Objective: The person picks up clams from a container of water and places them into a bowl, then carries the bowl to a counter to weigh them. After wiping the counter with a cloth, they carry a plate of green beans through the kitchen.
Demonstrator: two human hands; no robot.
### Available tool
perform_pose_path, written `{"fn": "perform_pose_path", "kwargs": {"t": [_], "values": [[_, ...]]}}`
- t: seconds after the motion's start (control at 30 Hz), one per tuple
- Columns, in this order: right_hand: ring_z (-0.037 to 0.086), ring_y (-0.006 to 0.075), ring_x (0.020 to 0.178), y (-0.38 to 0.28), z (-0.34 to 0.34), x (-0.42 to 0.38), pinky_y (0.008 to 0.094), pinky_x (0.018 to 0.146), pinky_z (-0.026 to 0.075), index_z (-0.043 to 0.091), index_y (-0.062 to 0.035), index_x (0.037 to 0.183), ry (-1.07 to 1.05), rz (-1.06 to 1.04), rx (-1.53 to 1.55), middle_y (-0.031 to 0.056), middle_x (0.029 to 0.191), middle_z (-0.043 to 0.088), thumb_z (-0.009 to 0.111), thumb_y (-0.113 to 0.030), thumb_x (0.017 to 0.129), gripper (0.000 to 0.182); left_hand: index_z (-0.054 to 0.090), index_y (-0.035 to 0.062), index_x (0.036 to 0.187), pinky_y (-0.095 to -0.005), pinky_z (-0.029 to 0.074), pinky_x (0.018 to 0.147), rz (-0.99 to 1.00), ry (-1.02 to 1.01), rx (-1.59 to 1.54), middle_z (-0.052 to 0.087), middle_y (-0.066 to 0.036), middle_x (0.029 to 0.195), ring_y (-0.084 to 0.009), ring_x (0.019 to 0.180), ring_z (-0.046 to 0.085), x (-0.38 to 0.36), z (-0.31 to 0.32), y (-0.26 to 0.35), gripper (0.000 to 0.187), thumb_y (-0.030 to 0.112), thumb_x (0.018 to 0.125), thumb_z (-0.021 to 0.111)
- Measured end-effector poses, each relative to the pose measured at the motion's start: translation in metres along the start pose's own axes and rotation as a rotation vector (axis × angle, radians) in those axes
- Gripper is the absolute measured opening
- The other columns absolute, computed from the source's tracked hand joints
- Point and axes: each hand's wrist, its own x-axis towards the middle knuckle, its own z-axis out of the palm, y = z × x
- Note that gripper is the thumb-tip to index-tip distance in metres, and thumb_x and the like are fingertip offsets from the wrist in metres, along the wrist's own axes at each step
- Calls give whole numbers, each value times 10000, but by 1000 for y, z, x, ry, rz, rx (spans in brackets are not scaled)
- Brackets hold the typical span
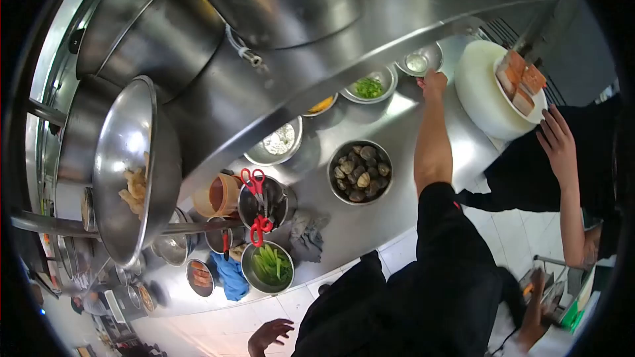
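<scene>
At the upper right of the head view, my right hand (433, 82) is closed on the near rim of a small metal bowl (428, 53) with something pale in it. My left hand (270, 334) hangs past the counter's front edge at the lower left, fingers apart and holding nothing. Between them on the steel counter (387, 225) is a bowl of clams (358, 173). Beside the small bowl sits a bowl of chopped greens (369, 88). Nearer my left hand are a bowl of green stalks (268, 268) and a blue cloth (229, 276).
A co-worker's hand (557, 133) touches a plate of orange-and-white chunks (521, 82) by a white round tub (477, 89). Another person's hand (532, 291) shows lower right. A steel shelf (297, 96) overhangs the counter. Red-handled scissors (256, 192) rest on a pot.
</scene>
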Motion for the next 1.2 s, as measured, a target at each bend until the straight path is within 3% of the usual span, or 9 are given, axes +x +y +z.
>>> {"fn": "perform_pose_path", "kwargs": {"t": [0.13, 0.3, 0.33, 0.4, 0.6, 0.83, 0.93, 1.03, 1.2], "values": [[563, 160, 640, 14, -80, -111, 306, 496, 520, 559, -9, 905, 77, -184, 248, 78, 811, 591, 564, -145, 803, 170, 518, 98, 1239, -325, 527, 664, 135, -232, -247, 625, -39, 1073, -139, 873, 586, 19, -6, 14, 359, 245, 912, 525], [486, 137, 680, 85, -215, -192, 312, 614, 426, 533, -97, 757, -114, -643, -352, -9, 714, 469, 539, -151, 789, 63, 500, 145, 1238, -320, 530, 661, 351, -98, 259, 615, -39, 1013, -156, 888, 582, 40, -3, 12, 346, 262, 915, 461], [499, 146, 734, 28, -202, -274, 325, 683, 435, 556, -82, 842, -198, -155, 94, 3, 764, 493, 542, -146, 783, 89, 504, 137, 1224, -332, 533, 661, 370, -55, 325, 617, -57, 1003, -155, 881, 580, 35, -4, 10, 350, 252, 894, 474], [562, 183, 860, 37, -220, -301, 333, 771, 461, 577, -29, 1102, -372, -135, 113, 59, 963, 589, 562, -124, 776, 341, 505, 118, 1212, -324, 521, 636, 411, -8, 355, 642, -76, 898, -154, 815, 587, 24, -8, -5, 372, 253, 866, 499], [583, 118, 806, 24, -151, -492, 273, 732, 463, 598, -15, 1081, -1141, -217, -34, 29, 933, 625, 602, -110, 767, 328, 544, 100, 1152, -315, 455, 564, 735, 249, 253, 626, -107, 737, -162, 627, 591, 23, -28, -152, 329, 242, 856, 531], [391, 38, 603, 30, -18, -776, 218, 521, 317, 540, -60, 703, -1805, -547, -558, -72, 668, 441, 615, -75, 659, 88, 575, 94, 1088, -306, 440, 523, 805, 547, -347, 495, -52, 578, -136, 538, 521, 3, -22, -322, 285, 91, 803, 578], [356, 49, 593, 75, 34, -871, 235, 517, 301, 476, -69, 665, -2003, -594, -510, -70, 639, 388, 637, -96, 671, 164, 579, 108, 1102, -285, 445, 515, 702, 722, -542, 502, -33, 588, -127, 547, 521, 0, -35, -410, 329, 52, 778, 588], [370, 64, 599, 205, 81, -974, 268, 527, 317, 471, -71, 669, -2162, -236, -417, -57, 637, 383, 630, -107, 691, 164, 560, 125, 1155, -273, 483, 541, 551, 929, -646, 584, -48, 675, -139, 617, 572, 22, -43, -498, 407, 52, 758, 612], [616, 191, 611, 402, 77, -1146, 335, 517, 541, 577, -4, 797, -2276, 183, -962, 74, 711, 577, 591, -38, 733, 74, 495, 152, 1224, -485, 535, 648, 179, 864, -1389, 595, -84, 981, -230, 812, 587, 94, -10, -621, 448, 79, 791, 583]]}}
